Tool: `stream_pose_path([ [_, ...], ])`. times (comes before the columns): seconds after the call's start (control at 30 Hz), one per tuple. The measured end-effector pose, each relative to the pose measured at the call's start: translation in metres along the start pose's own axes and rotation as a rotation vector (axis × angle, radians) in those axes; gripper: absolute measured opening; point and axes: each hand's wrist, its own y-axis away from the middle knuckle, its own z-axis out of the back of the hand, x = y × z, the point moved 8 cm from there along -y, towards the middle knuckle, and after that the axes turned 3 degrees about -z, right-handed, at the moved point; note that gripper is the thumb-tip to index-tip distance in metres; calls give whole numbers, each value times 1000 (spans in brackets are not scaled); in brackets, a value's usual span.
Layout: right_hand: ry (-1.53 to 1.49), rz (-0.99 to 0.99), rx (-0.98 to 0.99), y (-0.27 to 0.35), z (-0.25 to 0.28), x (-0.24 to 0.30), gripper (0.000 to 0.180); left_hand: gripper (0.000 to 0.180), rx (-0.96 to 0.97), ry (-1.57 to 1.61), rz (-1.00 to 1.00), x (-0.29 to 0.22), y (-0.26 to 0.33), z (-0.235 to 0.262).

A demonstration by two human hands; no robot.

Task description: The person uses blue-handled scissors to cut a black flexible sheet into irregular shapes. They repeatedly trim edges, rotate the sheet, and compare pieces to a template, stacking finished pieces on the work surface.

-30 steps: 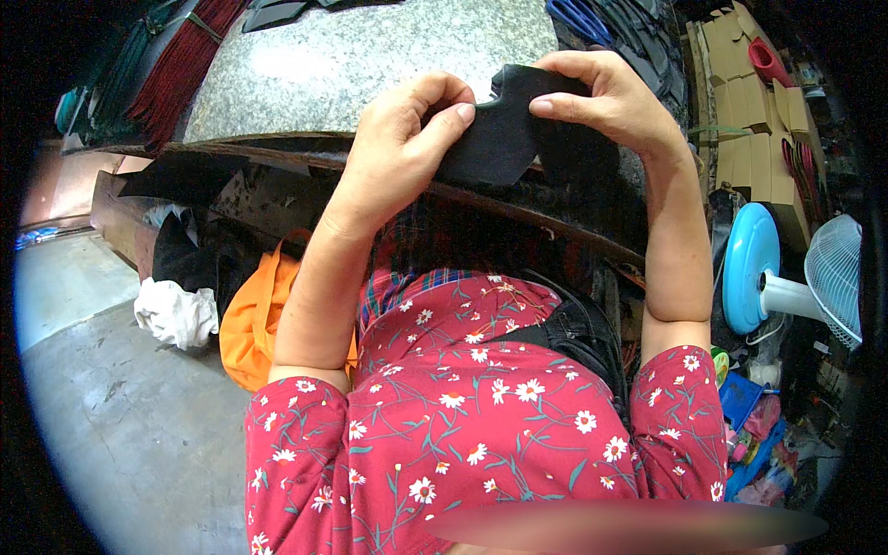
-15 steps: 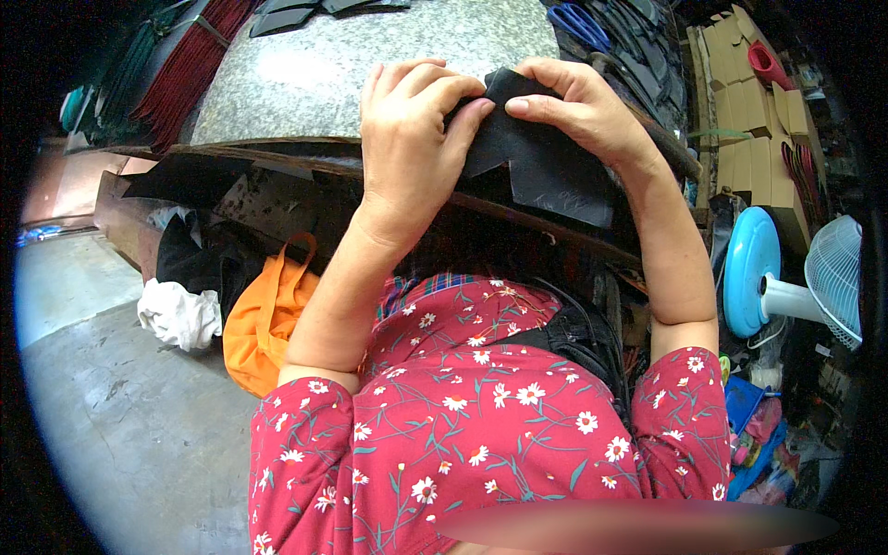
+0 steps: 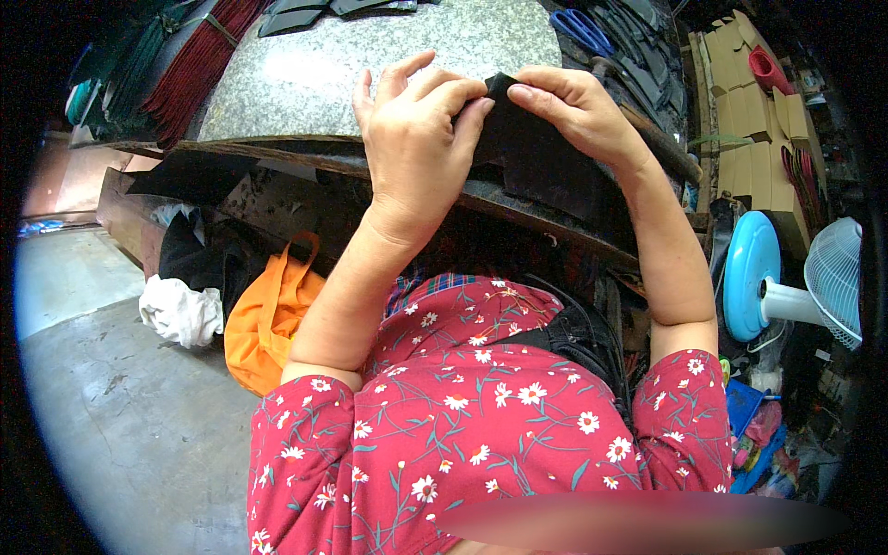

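A flat black sheet piece (image 3: 532, 153), perhaps leather or a similar material, hangs over the near edge of the work table. My left hand (image 3: 416, 120) pinches its upper edge between thumb and index finger, the other fingers raised and spread. Close by on the right, my right hand (image 3: 578, 116) pinches the same edge with thumb and fingers. Between the two grips the edge is bent into a small peak. The sheet's lower part is dark and hard to make out against the shadow under the table.
A speckled stone slab (image 3: 305, 88) lies on the table, with black cut pieces (image 3: 296, 17) at its far side. Dark red cords (image 3: 190, 79) lie at left. Blue-handled scissors (image 3: 581, 32) rest at right, near cardboard pieces (image 3: 745, 111) and a fan (image 3: 832, 282). An orange bag (image 3: 268, 324) sits below.
The sheet's lower part has tilted, so its pale reflection and the marks on it no longer show. My left fingers have spread and lifted a little. Both hands keep their pinch.
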Motion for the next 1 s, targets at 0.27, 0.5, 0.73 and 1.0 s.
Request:
stream_pose_path([
  [0.27, 39, 1, 17, -1, -1, -2, 27, 10, 61, 142, 52, 5, -1, -7],
  [0.5, -8, 28, 2, -1, 0, -2, 29, 7, 15, 344, 136, 14, -3, -10],
  [0.73, 41, 34, 35, -2, -4, -1, 30, 12, 69, 407, 292, 20, 0, -14],
  [1.0, 133, 46, 77, -3, -6, -2, 30, 15, 230, 408, 276, 22, -8, -22],
])
